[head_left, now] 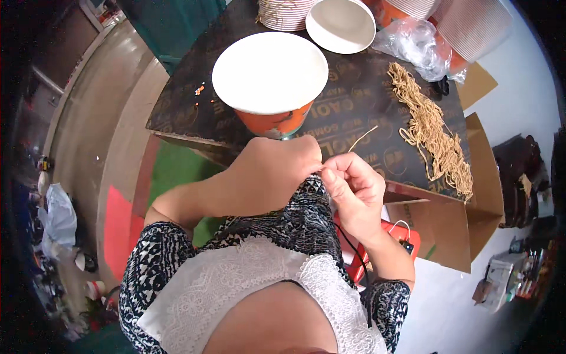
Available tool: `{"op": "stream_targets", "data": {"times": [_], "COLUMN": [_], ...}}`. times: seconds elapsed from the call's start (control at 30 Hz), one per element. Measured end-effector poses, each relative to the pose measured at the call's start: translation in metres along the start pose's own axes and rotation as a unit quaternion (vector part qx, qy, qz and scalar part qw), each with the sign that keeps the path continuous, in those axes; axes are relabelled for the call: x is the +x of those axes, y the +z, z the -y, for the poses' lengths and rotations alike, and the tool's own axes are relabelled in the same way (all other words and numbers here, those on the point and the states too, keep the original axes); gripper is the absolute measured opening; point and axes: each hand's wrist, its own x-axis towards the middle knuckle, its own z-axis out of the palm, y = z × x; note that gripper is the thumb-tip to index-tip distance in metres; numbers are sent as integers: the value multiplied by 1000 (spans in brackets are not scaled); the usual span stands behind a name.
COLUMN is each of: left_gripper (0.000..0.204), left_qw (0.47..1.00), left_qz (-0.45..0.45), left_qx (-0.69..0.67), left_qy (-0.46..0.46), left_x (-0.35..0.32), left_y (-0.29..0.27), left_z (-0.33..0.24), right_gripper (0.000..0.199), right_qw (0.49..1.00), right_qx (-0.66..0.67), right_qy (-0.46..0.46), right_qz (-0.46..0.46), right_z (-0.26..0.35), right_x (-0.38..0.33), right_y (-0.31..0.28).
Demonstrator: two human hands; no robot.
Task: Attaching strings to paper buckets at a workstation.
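Left hand [277, 171] and right hand [354, 189] touching, fingers of both pinched on tan cord [361, 139]. Just beyond: orange paper bowl [270, 74] on dark bench [354, 112], cord bundle [433, 133] right.

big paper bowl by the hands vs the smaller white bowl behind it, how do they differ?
Size: the big paper bowl has a much wider mouth than the small white bowl.
Place: the big bowl stands nearest the left hand and right hand, which pinch a tan string; the small bowl sits farther back beside stacked cups.
Look: the big bowl shows an orange printed wall; the small bowl shows only white.
Shared: both upright, white inside, on the dark board.
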Motion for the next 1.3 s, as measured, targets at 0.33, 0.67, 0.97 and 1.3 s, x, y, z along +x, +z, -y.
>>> {"op": "stream_targets", "data": {"times": [0.33, 0.67, 0.97, 1.3], "left_gripper": [6, 16, 25, 25], "left_qw": [976, 972, 954, 939], "left_qz": [-210, 133, 218, 244], "left_qx": [19, -134, -127, -170], "left_qy": [-51, -143, -164, -173], "left_x": [3, 39, 54, 56], "left_y": [-27, -47, -49, -46], "left_z": [23, 78, 74, 77], "right_gripper": [7, 12, 11, 10], "right_qw": [984, 935, 919, 911], "right_qx": [-72, -214, -254, -276], "right_qy": [-90, -236, -253, -265], "right_qz": [-139, -158, -161, -153], "right_z": [-31, -69, -66, -60], "right_x": [31, 56, 62, 64], "right_y": [10, 12, 12, 17]}}
